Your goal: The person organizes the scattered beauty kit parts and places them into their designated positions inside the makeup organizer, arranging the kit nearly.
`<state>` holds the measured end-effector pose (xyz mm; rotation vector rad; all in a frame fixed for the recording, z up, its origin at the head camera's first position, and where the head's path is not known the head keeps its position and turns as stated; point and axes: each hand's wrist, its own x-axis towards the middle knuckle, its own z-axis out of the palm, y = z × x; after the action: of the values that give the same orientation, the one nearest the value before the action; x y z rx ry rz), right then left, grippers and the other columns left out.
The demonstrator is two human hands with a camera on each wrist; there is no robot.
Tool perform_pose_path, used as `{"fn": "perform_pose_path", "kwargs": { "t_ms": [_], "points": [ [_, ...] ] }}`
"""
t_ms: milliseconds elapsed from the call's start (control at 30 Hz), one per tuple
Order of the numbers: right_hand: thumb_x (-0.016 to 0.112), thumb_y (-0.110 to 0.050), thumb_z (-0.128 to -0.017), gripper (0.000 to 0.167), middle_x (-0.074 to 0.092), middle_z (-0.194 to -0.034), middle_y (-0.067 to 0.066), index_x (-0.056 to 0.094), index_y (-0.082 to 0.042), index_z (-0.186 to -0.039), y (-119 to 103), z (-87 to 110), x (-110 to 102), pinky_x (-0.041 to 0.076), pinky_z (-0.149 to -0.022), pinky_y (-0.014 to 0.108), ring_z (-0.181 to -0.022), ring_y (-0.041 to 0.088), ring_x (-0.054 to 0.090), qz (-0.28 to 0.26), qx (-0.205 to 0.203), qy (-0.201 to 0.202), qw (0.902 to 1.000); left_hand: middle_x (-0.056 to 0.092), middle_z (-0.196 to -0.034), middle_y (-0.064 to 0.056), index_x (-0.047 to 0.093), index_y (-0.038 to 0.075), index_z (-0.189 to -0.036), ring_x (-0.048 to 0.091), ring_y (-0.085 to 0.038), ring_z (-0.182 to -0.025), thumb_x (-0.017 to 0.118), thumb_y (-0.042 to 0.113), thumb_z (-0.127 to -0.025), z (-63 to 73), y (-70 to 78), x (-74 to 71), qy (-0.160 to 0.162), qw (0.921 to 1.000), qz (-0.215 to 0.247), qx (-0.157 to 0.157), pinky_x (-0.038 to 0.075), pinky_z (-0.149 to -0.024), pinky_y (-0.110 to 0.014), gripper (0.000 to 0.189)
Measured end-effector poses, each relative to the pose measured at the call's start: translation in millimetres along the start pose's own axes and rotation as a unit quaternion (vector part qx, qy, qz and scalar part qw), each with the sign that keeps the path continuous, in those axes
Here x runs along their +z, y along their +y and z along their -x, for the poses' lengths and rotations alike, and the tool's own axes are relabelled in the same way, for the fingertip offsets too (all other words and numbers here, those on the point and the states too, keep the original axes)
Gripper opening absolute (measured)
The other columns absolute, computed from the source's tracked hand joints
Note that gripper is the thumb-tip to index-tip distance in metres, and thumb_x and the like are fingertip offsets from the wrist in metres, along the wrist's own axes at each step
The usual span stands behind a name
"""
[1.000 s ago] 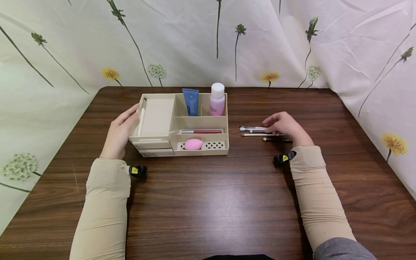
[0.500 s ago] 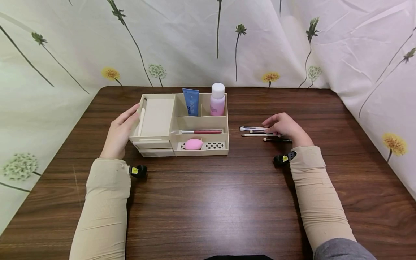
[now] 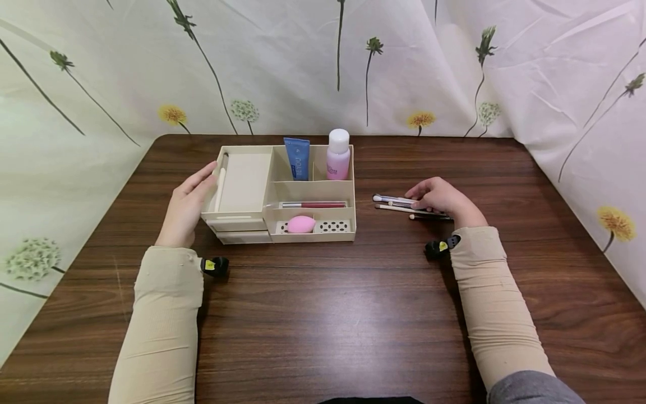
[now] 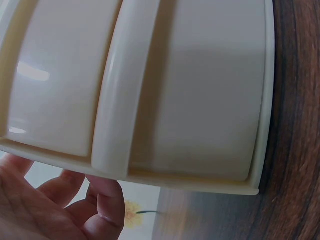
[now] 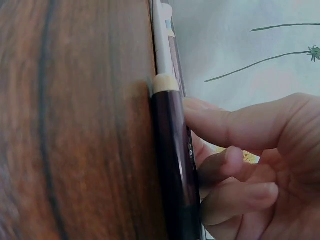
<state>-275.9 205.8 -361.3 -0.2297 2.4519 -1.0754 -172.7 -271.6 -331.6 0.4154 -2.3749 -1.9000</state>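
My left hand [image 3: 184, 210] rests against the left side of a cream cosmetics organizer [image 3: 244, 182]. In the left wrist view its bent fingers [image 4: 107, 205] touch the side wall by the drawer fronts. To the organizer's right, my right hand [image 3: 441, 196] reaches down over several makeup brushes lying on the table. Thumb and fingers pinch some of them, including a pale-handled brush [image 3: 391, 207]; their far ends are hidden by the hand. A dark brush [image 3: 429, 217] lies nearest me, and in the right wrist view a dark handle [image 5: 172, 130] with a pale tip fills the foreground.
The organizer holds a blue tube [image 3: 299, 160], a pink bottle with white cap [image 3: 338, 163], a red-and-silver cosmetic tube [image 3: 313, 205], a pink sponge [image 3: 301, 225] and a pale brush [image 3: 219, 188]. Behind the wooden table [image 3: 323, 314] hangs a flowered cloth [image 3: 303, 67].
The pale-handled brush has tilted and come closer to the brushes beside it as my right fingers draw them together. My left hand and the organizer stay put.
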Motion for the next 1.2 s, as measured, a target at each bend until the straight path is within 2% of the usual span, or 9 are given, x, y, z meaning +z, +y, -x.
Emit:
{"fn": "perform_pose_path", "kwargs": {
  "t_ms": [300, 700, 833, 1033, 1100, 1200],
  "points": [
    [0.062, 0.001, -0.090, 0.031, 0.058, -0.070, -0.007, 0.064, 0.009, -0.120, -1.7, 1.1, 0.6, 0.033, -0.045, 0.022, -0.047, 0.005, 0.038, 0.004, -0.005, 0.007, 1.0000, 0.031, -0.162, 0.005, 0.046, 0.036, -0.148, 0.026, -0.013, -0.147, 0.052, 0.049, -0.100, 3.4, 2.0, 0.8, 0.002, 0.9999, -0.010, -0.004, 0.017, -0.123, -0.042, 0.050],
    [0.066, -0.002, -0.090, 0.026, 0.060, -0.065, -0.008, 0.069, 0.008, -0.113, -4.6, 3.7, 0.7, 0.033, -0.046, 0.024, -0.046, 0.005, 0.037, 0.018, -0.009, 0.010, 0.9998, 0.030, -0.162, 0.005, 0.046, 0.036, -0.148, 0.024, -0.015, -0.148, 0.051, 0.049, -0.100, 3.7, 1.7, 0.5, 0.001, 0.9999, -0.014, 0.000, 0.016, -0.124, -0.043, 0.050],
    [0.067, -0.003, -0.090, 0.024, 0.067, -0.072, -0.005, 0.070, 0.007, -0.111, -5.1, 5.0, 1.1, 0.038, -0.054, 0.026, -0.058, 0.010, 0.045, 0.032, -0.014, 0.018, 0.9992, 0.030, -0.162, 0.005, 0.046, 0.037, -0.148, 0.023, -0.016, -0.149, 0.051, 0.050, -0.100, 3.7, 1.4, 0.7, 0.000, 0.9998, -0.020, 0.000, 0.016, -0.124, -0.044, 0.050],
    [0.066, -0.007, -0.093, 0.023, 0.072, -0.100, 0.011, 0.070, 0.004, -0.113, -9.1, 8.4, -0.8, 0.044, -0.071, 0.031, -0.083, 0.020, 0.053, 0.044, -0.005, 0.042, 0.9981, 0.031, -0.162, 0.005, 0.046, 0.036, -0.148, 0.024, -0.014, -0.148, 0.052, 0.050, -0.099, 4.0, 2.0, 0.5, 0.000, 0.9999, -0.017, 0.002, 0.016, -0.124, -0.043, 0.051],
    [0.065, -0.008, -0.094, 0.023, 0.071, -0.104, 0.014, 0.069, 0.004, -0.114, -11.6, 9.8, -1.6, 0.045, -0.074, 0.031, -0.088, 0.021, 0.054, 0.040, -0.006, 0.050, 0.9979, 0.031, -0.162, 0.005, 0.046, 0.036, -0.148, 0.025, -0.014, -0.148, 0.052, 0.050, -0.099, 3.9, 2.1, 0.3, 0.000, 0.9998, -0.017, 0.004, 0.016, -0.124, -0.042, 0.051],
    [0.065, -0.007, -0.095, 0.023, 0.068, -0.100, 0.013, 0.068, 0.004, -0.115, -15.1, 11.5, -1.8, 0.044, -0.075, 0.032, -0.091, 0.022, 0.053, 0.035, -0.017, 0.064, 0.9972, 0.031, -0.162, 0.005, 0.046, 0.036, -0.148, 0.025, -0.014, -0.148, 0.052, 0.050, -0.099, 3.8, 1.9, 0.0, 0.000, 0.9998, -0.019, 0.005, 0.016, -0.124, -0.043, 0.051]
  ]
}}
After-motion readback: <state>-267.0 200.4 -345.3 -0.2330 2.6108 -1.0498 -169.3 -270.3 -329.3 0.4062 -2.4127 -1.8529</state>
